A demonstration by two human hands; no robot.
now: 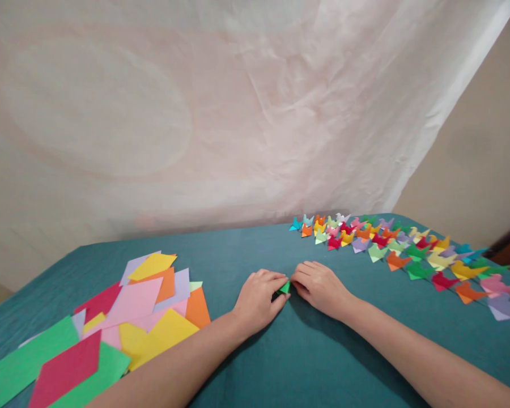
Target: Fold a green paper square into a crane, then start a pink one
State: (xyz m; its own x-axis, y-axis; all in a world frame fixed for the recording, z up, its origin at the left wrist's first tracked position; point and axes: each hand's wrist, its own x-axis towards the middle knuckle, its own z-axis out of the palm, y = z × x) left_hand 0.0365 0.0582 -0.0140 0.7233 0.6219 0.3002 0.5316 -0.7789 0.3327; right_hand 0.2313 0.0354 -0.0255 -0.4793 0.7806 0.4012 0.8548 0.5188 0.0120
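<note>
Both of my hands rest on the teal tablecloth (255, 362) near the table's middle, fingers curled. Between them sits a small green folded paper piece (285, 288). My left hand (258, 298) pinches its left side and my right hand (318, 285) presses its right side. Most of the piece is hidden under the fingers; only a green corner shows.
A loose pile of coloured paper sheets (140, 309) lies at the left: yellow, pink, orange, red, green, lilac. Rows of several small folded paper figures (403, 249) in many colours run along the right side towards the back. A pale cloth (221, 113) hangs behind the table.
</note>
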